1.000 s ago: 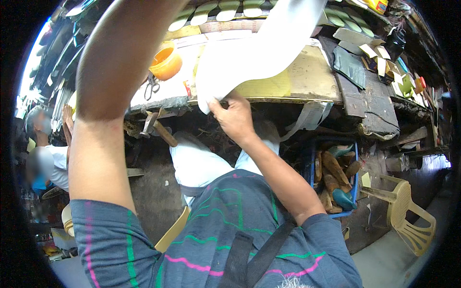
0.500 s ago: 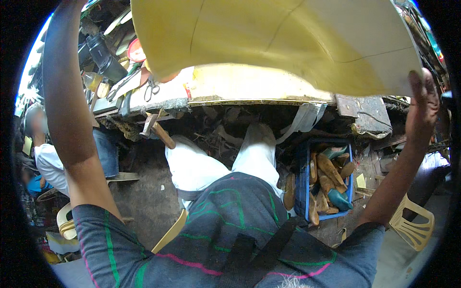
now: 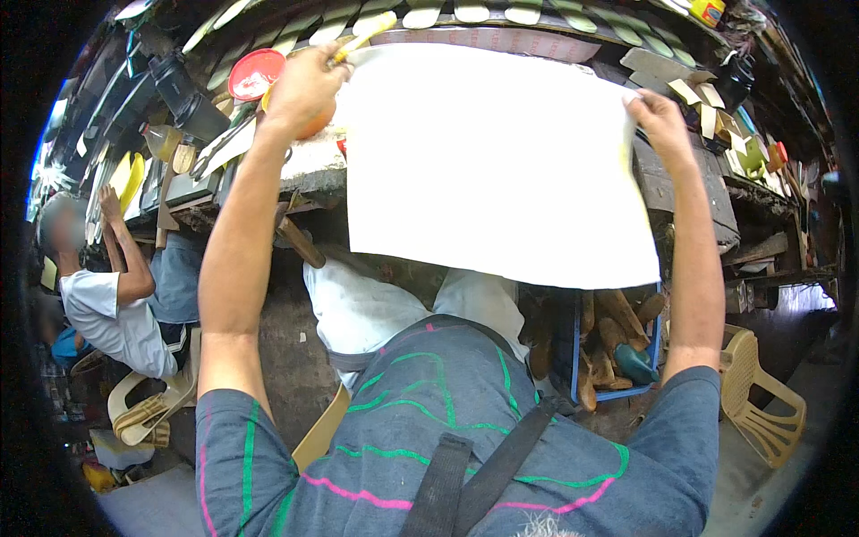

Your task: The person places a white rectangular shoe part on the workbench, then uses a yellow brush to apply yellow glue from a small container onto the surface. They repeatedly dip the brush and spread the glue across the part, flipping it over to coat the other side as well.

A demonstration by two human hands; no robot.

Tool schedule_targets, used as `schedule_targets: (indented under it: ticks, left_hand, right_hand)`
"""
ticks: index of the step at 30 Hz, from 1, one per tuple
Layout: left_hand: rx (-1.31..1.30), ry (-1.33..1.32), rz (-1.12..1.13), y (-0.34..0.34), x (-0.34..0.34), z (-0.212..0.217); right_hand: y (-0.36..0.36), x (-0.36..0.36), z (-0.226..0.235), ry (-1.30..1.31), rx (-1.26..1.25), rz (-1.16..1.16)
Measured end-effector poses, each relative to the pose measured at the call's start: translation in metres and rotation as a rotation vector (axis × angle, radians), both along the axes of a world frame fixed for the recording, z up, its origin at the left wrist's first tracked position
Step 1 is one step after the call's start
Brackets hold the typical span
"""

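Observation:
A large white sheet (image 3: 492, 170) spreads over the bench, its near edge hanging past the bench front above my knees. My right hand (image 3: 660, 121) pinches its far right corner between thumb and fingers. By the far left corner, my left hand (image 3: 309, 85) is closed round a slim yellow brush-like tool (image 3: 367, 38) that points away to the right. The left fingertips meet the sheet's corner; whether they grip it too I cannot tell. Beside my left hand are a red-rimmed tub (image 3: 256, 73) and an orange round thing (image 3: 318, 121), partly hidden by the wrist.
Pale sole-shaped pieces (image 3: 470, 11) line the back of the bench. A hammer's wooden handle (image 3: 302, 243) juts out near my knee. On the floor, a blue crate (image 3: 574, 358) holds wooden shoe lasts. At left a co-worker (image 3: 116, 295) sits holding a yellow piece; a beige chair (image 3: 761, 394) stands at right.
The sheet has come down from overhead, where its yellowish side showed, onto the bench, white side up. Both arms moved inward; my left hand came into view with the yellow tool.

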State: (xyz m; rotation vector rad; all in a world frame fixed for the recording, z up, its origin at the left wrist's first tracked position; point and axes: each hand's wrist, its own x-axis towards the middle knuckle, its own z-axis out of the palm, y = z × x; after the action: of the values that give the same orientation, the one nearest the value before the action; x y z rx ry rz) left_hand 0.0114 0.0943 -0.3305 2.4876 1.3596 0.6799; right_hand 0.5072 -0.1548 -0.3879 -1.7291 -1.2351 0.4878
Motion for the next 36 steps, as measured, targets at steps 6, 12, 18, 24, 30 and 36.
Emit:
schedule_targets:
  ticks: [6,12,18,24,30,36]
  left_hand:
    - [0.073,0.280,0.124,0.015,0.028,-0.054]
    - [0.067,0.510,0.098,0.015,0.044,-0.059]
    - [0.097,0.563,0.096,0.021,0.051,-0.063]
    - [0.125,0.587,0.045,0.028,0.052,-0.062]
    - [0.110,0.646,0.087,0.034,0.060,-0.063]
    - [0.212,0.438,0.026,0.002,0.026,-0.016]
  right_hand:
    - [0.036,-0.009,-0.041,-0.388,-0.191,-0.140]
    - [0.042,-0.028,-0.034,-0.639,-0.276,-0.206]
    - [0.050,-0.033,-0.025,-0.665,-0.389,-0.251]
    - [0.056,-0.030,-0.028,-0.695,-0.358,-0.259]
    - [0.077,-0.027,-0.025,-0.786,-0.430,-0.258]
    - [0.087,-0.024,-0.021,-0.744,-0.484,-0.264]
